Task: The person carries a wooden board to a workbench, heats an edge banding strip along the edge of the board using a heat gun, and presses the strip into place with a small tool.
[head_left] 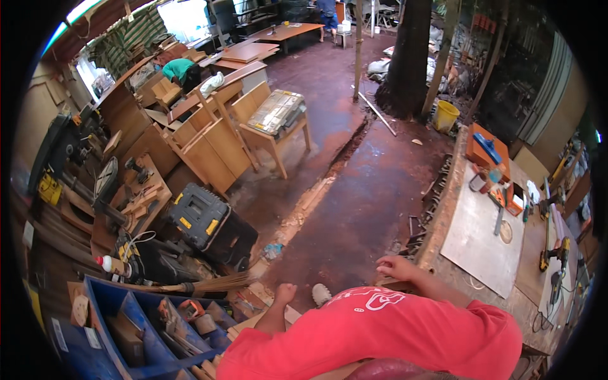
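My left hand (286,293) hangs low in front of me, its fingers curled closed, with nothing seen in it. It is nearest to the blue divided bin (144,326) and a straw broom (218,284) on the left. My right hand (394,268) is held out to the right with loosely bent fingers slightly apart and no object in them. The long workbench (434,244) is beside that arm; the hand appears apart from it. Between my hands a pale shoe (321,294) shows on the dark reddish floor.
A black wheeled toolbox (201,218) stands left, near a wooden chair (266,136) bearing a grey case (277,113). A broken groove (310,202) crosses the floor. On the bench lie a white board (478,234) and a yellow drill (555,253). Another person (180,71) bends at far left.
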Demonstrator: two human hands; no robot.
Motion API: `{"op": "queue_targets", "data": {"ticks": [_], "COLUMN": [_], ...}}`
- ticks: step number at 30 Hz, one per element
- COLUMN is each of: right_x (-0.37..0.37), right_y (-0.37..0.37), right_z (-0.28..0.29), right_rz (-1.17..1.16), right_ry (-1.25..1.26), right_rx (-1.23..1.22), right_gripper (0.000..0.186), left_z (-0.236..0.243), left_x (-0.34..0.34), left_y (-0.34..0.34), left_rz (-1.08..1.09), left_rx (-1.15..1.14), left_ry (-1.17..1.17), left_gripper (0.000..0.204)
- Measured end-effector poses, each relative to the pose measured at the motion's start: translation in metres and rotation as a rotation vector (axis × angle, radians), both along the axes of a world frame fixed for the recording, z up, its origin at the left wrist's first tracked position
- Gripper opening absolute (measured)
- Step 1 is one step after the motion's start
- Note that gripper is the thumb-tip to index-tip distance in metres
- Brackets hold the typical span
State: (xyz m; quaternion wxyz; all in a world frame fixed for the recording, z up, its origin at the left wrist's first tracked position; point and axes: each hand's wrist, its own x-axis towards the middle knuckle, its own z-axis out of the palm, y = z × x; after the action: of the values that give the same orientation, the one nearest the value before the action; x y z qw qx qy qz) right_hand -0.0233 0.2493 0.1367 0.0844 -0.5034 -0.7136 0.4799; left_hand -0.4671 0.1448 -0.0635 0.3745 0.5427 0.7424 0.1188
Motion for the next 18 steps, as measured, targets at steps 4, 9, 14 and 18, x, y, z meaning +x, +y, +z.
{"op": "queue_targets", "data": {"ticks": [4,9,14,18], "right_x": [-0.006,0.050,0.064,0.045], "right_y": [0.037,0.054,0.107,0.180], "right_z": [-0.031,-0.117,-0.175,-0.187], "right_rz": [-0.039,0.140,-0.156,-0.183], "right_ry": [-0.263,-0.385,-0.347,-0.342], "right_rx": [0.048,0.040,-0.449,-0.453], "right_gripper": [0.034,0.027,0.027,0.028], "left_z": [-0.006,-0.012,-0.002,-0.004], "left_x": [-0.074,-0.095,-0.054,-0.052], "left_y": [-0.011,0.018,0.075,0.142], "left_rz": [0.303,0.471,0.349,-0.097], "left_rx": [-0.066,-0.007,-0.137,-0.038], "left_ry": [-0.093,-0.281,-0.495,-0.355], "left_gripper": [0.039,0.032,0.025,0.020]}}
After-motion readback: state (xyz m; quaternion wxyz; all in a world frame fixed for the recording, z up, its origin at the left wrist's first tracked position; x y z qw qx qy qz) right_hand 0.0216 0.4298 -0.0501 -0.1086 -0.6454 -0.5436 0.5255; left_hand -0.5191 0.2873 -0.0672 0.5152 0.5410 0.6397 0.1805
